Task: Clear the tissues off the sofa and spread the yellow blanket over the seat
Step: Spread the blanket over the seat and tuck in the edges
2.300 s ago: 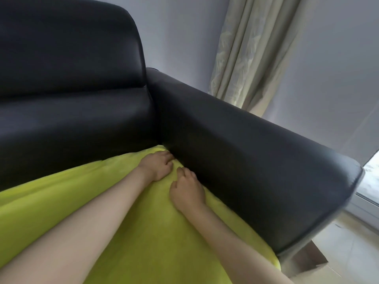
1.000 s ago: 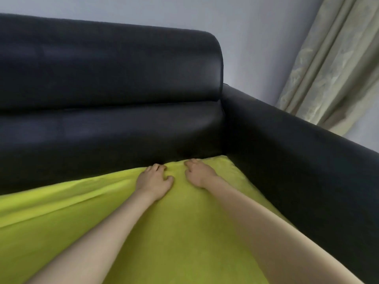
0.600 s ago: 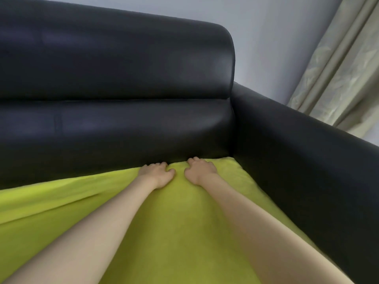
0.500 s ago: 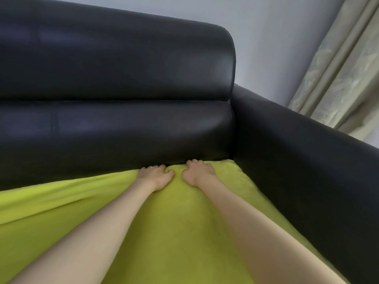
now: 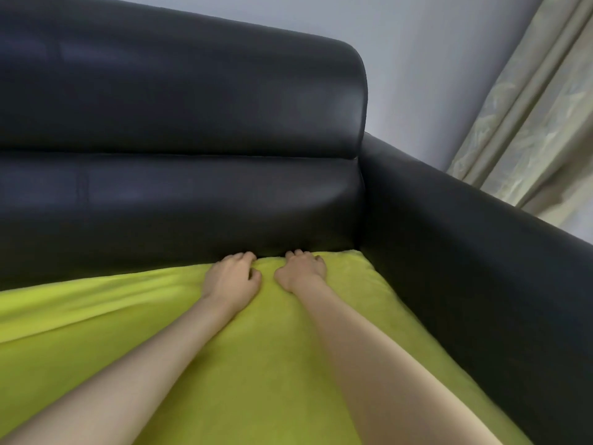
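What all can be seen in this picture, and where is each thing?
sofa: one, black and glossy, fills the left and middle; its backrest runs across the top, its armrest comes down the right side.
blanket: one, yellow-green, lies over the seat, its far edge at the foot of the backrest, a long fold on the left.
wall: pale grey, behind the sofa at the top.
curtain: one, beige with a faint pattern, hangs at the upper right behind the armrest.
tissues: none in view.
left hand: bare, fingers bent, on the blanket's far edge near the sofa's corner.
right hand: bare, fingers bent, beside the left one on the same edge.
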